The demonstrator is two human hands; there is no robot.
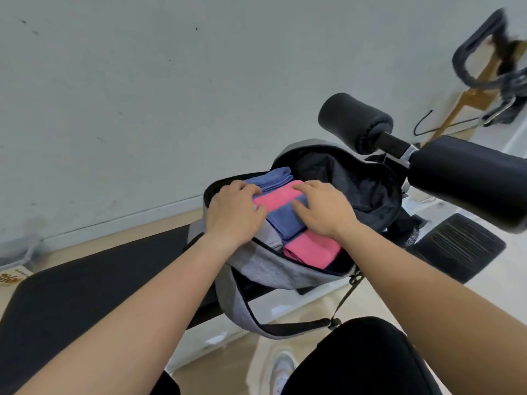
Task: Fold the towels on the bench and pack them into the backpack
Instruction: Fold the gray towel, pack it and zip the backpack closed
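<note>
Here, the left hand (232,213) and right hand (323,210) press flat, fingers spread, on soft folded pink and blue towels (281,208) inside the open grey fabric backpack (273,269); light, compressible, best pushed from above.

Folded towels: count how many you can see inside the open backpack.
4, perhaps more beneath. A blue towel farthest back, a pink towel next, another blue one under both hands, and a pink one nearest the grey backpack front.

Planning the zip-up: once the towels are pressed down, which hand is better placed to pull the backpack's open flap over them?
Probably the right hand: it rests nearest the black-lined flap standing open on that side. The left hand sits at the backpack's opposite rim, pressing the towels.
</note>
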